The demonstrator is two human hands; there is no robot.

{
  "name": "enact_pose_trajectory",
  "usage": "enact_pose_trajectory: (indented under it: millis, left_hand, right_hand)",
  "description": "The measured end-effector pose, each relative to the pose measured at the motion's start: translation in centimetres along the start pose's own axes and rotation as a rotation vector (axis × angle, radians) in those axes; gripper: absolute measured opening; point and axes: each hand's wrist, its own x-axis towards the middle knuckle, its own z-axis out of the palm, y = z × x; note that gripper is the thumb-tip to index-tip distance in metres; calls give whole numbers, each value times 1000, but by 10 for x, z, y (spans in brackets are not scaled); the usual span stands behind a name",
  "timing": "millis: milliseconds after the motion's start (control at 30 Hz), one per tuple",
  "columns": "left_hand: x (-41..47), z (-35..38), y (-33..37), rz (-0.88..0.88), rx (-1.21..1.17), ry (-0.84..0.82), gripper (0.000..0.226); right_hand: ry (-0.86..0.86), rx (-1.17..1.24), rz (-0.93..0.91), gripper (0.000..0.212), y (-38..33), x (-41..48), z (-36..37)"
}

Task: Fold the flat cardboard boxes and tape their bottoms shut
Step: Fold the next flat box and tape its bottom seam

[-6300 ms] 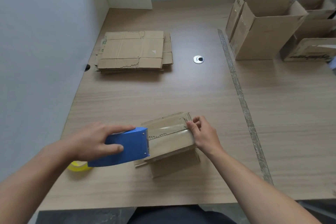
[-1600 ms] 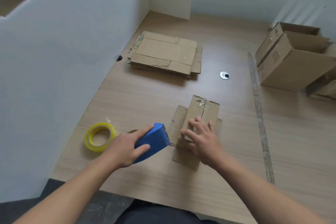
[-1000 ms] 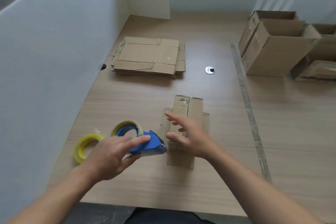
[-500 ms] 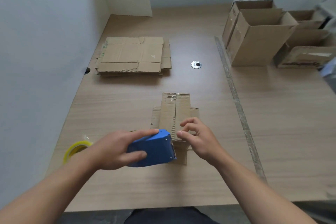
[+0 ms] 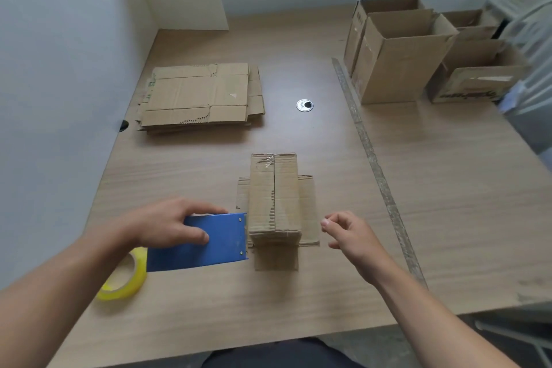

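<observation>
Nearest, at the lower left of the frame, one yellow tape roll (image 5: pixel 127 279) is lying on the wooden table (image 5: pixel 448 188), partly behind the left forearm. Just above it the left hand (image 5: pixel 170 224) is gripping the one blue tape dispenser (image 5: pixel 209 243), fingers wrapped over its top, its front edge touching the left side of the small box (image 5: pixel 274 197). The right hand (image 5: pixel 349 236) is hovering just to the right of the box, fingers loosely curled and holding nothing.

The box is sitting at the centre of the frame, bottom flaps up and meeting along a middle seam, side flaps splaying out at its base. It is looking light and hollow, so I am judging it will slide or cave under the dispenser's push; bracing it flat-handed on the closed flaps beside the seam seems the best hold.

Farther off, at the upper left, one stack of flat boxes (image 5: pixel 200 95) is waiting; its sheets are too close to count. One round metal grommet (image 5: pixel 304 105) is sitting mid-table. At the upper right, four folded boxes (image 5: pixel 397 60) are standing together
</observation>
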Motion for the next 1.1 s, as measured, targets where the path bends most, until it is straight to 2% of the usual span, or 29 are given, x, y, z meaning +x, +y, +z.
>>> enact_pose_trajectory:
  millis: [267,467,633,667,733,767,833,900,967,1033,1100]
  left_hand:
    - [20,-5,-3,-79,120,-61,56]
    - [34,-1,-8,-136,44,-117,49]
    - [40,0,-10,-153,17,-144,51]
    - [39,0,-10,-155,17,-145,51]
    - [39,-1,-11,-162,24,-146,53]
    - [40,-1,-11,-165,29,-147,55]
    - [43,-1,-10,-170,47,-151,57]
    - [46,-2,-10,-169,74,-149,53]
    - [48,-3,-11,-161,97,-148,51]
    - [48,-3,-11,-155,117,-152,51]
    - [49,-4,-10,-158,130,-154,53]
  right_hand:
    - [42,-131,-20,20,15,3,9]
    - [-33,-128,133,26,16,22,28]
    - [-68,-169,201,21,15,27,45]
    - [-85,-209,201,23,15,28,46]
    - [-78,-378,201,50,14,26,43]
    - [-48,-443,169,47,12,24,41]
    - [-47,-493,16,18,8,19,36]
    - [-180,-539,-100,20,5,15,31]
    - [-292,-524,-136,19,2,12,27]
    - [-305,-497,-142,20,0,10,27]
    - [-244,-442,-127,24,0,11,32]
